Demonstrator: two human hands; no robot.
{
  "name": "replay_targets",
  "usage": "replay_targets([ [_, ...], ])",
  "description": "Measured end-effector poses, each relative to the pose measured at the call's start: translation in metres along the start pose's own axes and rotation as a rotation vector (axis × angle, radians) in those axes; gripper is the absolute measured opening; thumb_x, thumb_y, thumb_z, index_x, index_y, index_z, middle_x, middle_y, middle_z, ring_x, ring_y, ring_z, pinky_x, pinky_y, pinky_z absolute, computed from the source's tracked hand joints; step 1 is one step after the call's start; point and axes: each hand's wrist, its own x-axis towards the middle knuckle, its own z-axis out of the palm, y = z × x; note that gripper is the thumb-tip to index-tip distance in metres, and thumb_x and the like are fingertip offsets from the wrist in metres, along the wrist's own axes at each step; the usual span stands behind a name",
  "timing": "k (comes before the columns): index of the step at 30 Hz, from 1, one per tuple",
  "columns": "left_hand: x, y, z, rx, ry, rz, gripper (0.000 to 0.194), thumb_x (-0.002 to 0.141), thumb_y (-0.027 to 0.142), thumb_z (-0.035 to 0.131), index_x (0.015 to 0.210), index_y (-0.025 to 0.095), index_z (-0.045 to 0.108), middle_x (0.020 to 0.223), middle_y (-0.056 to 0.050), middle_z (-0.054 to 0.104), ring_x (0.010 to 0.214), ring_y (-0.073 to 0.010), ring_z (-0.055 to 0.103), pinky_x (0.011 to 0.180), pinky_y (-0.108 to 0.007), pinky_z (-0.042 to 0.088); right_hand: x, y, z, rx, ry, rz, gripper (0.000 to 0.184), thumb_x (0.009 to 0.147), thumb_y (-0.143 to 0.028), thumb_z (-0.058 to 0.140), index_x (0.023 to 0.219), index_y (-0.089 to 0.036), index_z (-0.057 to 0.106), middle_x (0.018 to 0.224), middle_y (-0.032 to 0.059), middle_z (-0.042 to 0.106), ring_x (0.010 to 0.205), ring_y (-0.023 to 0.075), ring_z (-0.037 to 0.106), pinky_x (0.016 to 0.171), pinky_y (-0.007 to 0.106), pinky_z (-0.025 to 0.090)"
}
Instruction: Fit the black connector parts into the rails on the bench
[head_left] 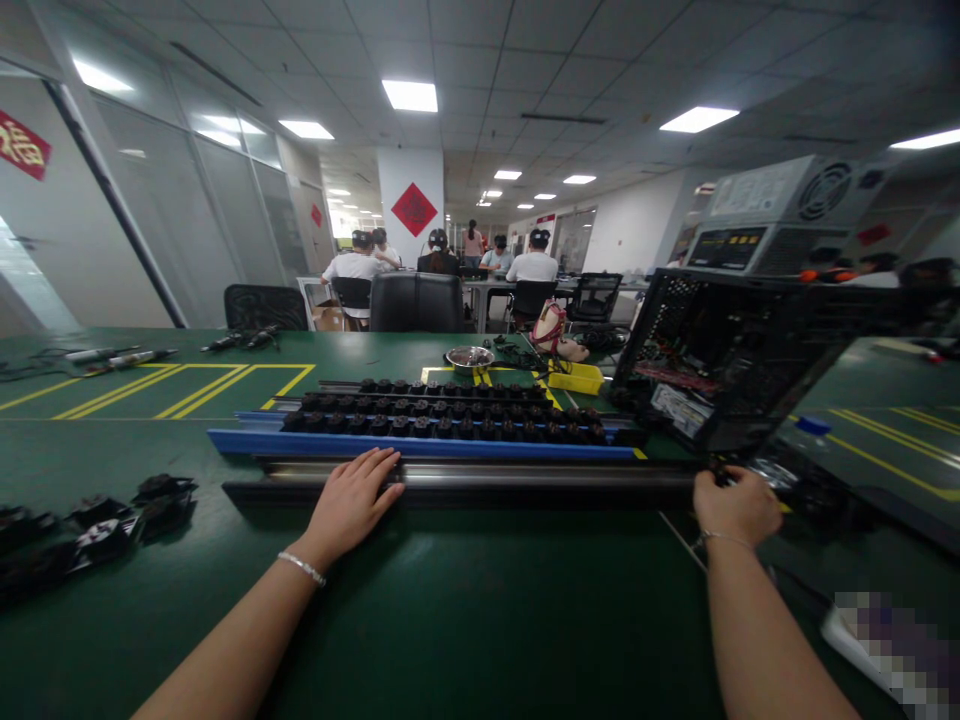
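Observation:
A long, dark metal channel rail (540,490) lies crosswise on the green table in front of me. My left hand (358,492) rests flat on its left part, fingers stretched out, with a small dark spot by the fingertips. At the rail's right end, my right hand (736,505) is closed in a pinch. A bit of something dark shows at its fingertips, too hidden to name. Just behind lie blue rails (247,442) beside rows of several black round-topped parts (442,428).
Loose black parts (101,530) lie at the left. An open computer case (739,355) with power supplies (780,190) on top stands at the right. A metal bowl (470,358), a yellow tray (575,378) and cables are farther back. People sit at desks beyond.

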Motion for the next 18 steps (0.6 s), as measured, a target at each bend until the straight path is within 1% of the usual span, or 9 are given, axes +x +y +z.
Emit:
replay_targets([
  [5,0.0002,-0.0003,0.0005,0.003,0.001,-0.003,0.054,0.087,0.053,0.031,0.131,0.025,0.043,0.133,-0.005,0.05,0.124,-0.0221,0.041,0.098,-0.04,0.034,-0.0013,-0.0015,-0.0003,0.04,0.026,-0.018,0.039,0.066,-0.035,0.054,0.099,-0.015,0.06,0.098,0.0136,0.065,0.094,0.0294,0.058,0.08,0.037,0.039],
  [10,0.0004,-0.0001,0.0011,0.01,0.008,0.005,0.054,0.087,0.053,0.031,0.13,0.024,0.044,0.132,-0.005,0.051,0.123,-0.022,0.042,0.098,-0.04,0.034,-0.0028,-0.0026,-0.001,0.098,0.048,-0.05,0.042,0.062,-0.035,0.057,0.098,-0.015,0.059,0.092,0.0106,0.066,0.087,0.0294,0.059,0.078,0.038,0.041],
  [15,0.0004,-0.0005,0.0021,0.015,0.014,0.011,0.054,0.087,0.053,0.031,0.13,0.024,0.043,0.133,-0.005,0.05,0.124,-0.0221,0.042,0.098,-0.04,0.034,-0.0057,-0.006,-0.0042,0.104,0.025,-0.087,0.042,0.061,-0.033,0.059,0.099,-0.014,0.058,0.088,0.0106,0.066,0.085,0.0308,0.059,0.078,0.04,0.042],
  [18,0.0004,-0.0008,0.0026,0.017,0.011,0.01,0.054,0.087,0.053,0.03,0.131,0.024,0.043,0.133,-0.005,0.05,0.124,-0.022,0.041,0.098,-0.04,0.034,-0.0078,-0.0082,-0.0055,0.11,-0.006,-0.083,0.042,0.062,-0.034,0.058,0.1,-0.015,0.056,0.088,0.0102,0.066,0.083,0.0309,0.059,0.08,0.043,0.042],
])
